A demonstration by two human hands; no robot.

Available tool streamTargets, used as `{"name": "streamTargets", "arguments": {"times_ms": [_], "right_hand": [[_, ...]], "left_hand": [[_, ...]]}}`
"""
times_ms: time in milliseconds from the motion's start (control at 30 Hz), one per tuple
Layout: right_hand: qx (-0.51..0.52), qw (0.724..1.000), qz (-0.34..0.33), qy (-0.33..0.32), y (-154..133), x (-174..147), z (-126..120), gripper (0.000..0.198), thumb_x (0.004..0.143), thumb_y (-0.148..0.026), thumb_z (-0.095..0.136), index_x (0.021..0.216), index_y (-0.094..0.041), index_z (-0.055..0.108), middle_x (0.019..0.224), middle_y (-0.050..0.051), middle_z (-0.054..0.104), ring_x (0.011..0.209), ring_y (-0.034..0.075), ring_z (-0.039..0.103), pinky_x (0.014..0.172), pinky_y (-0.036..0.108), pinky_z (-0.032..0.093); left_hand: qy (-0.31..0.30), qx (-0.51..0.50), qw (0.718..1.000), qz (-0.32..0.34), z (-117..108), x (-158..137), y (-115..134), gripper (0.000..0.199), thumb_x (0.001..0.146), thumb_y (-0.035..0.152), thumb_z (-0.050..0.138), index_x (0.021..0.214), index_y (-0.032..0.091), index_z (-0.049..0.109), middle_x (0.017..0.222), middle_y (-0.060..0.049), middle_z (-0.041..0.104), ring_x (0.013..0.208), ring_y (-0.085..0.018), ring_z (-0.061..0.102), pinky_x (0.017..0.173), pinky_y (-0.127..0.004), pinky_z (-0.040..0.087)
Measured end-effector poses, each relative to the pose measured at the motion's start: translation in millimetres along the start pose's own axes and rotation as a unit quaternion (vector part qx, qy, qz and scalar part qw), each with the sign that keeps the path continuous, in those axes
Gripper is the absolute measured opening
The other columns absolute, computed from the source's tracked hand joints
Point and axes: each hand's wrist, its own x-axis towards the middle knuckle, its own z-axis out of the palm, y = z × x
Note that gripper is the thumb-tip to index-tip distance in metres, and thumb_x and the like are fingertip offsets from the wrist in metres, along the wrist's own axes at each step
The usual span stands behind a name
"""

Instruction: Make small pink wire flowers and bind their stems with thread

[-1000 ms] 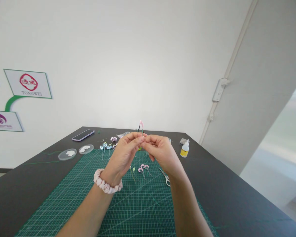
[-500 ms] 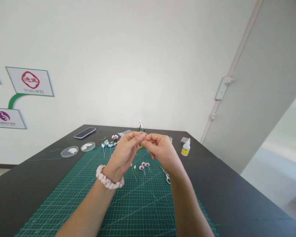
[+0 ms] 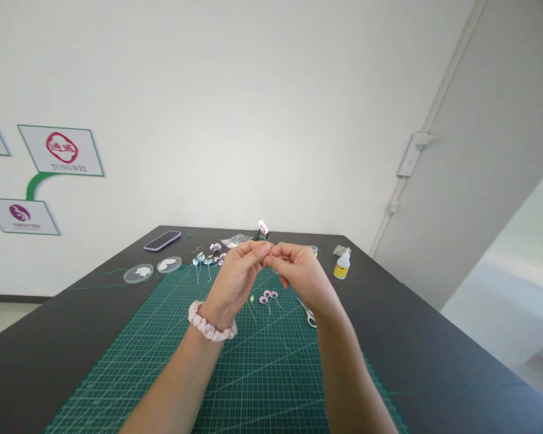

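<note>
A small pale pink flower (image 3: 263, 227) on a thin green stem rises above my fingertips. My left hand (image 3: 242, 265) pinches its stem between thumb and forefinger, and a pink scrunchie (image 3: 210, 325) circles that wrist. Right beside it, my right hand (image 3: 296, 268) is closed with thumb and forefinger together at the same stem; the lower stem is hidden by the fingers. On the green cutting mat (image 3: 262, 374) below lie several pink flowers on wire stems (image 3: 266, 296), a green leaf on a stem (image 3: 252, 301) and white-handled scissors (image 3: 310, 317), partly behind my right forearm.
Blue leaves on stems (image 3: 201, 260) and purple flowers (image 3: 215, 248) lie past my left hand. Two clear dishes with white pieces (image 3: 138, 273) and a phone (image 3: 162, 240) sit at left. A glue bottle (image 3: 342, 265) stands at right, and a plastic bag (image 3: 235, 240) lies at the back.
The flower above my fingers has turned, so its pink head shows broader than before. Both hands stay together at the stem. The whole view has shifted slightly.
</note>
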Motion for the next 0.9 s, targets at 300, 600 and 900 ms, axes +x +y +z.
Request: {"name": "streamTargets", "arguments": {"times_ms": [300,600,900], "right_hand": [[0.018,1.0,-0.007,0.002,8,-2,6,0.018,0.073,-0.033,0.06,0.062,-0.018,0.058,0.048,-0.006,0.045,0.039,0.006,0.034,0.039,0.021,0.023],[0.019,1.0,0.015,-0.008,33,-2,9,0.021,0.072,-0.035,0.06,0.06,-0.018,0.057,0.044,-0.008,0.043,0.036,0.006,0.035,0.038,0.021,0.025],[0.042,0.998,0.055,0.007,66,-18,16,0.02,0.067,-0.037,0.064,0.062,-0.018,0.059,0.042,-0.008,0.045,0.034,0.007,0.035,0.036,0.021,0.025]], "left_hand": [[0.0,0.018,1.0,0.008,-8,-2,-3,0.015,0.063,0.026,0.082,0.059,0.017,0.07,0.071,-0.001,0.07,0.075,-0.013,0.059,0.081,-0.028,0.045],[0.04,0.015,0.999,-0.033,-22,-5,-21,0.019,0.06,0.024,0.084,0.057,0.015,0.067,0.066,0.0,0.066,0.071,-0.011,0.058,0.076,-0.025,0.046],[0.039,0.017,0.995,-0.087,-47,-24,-49,0.026,0.06,0.032,0.086,0.07,0.011,0.073,0.073,-0.003,0.069,0.076,-0.013,0.061,0.081,-0.028,0.049]]}}
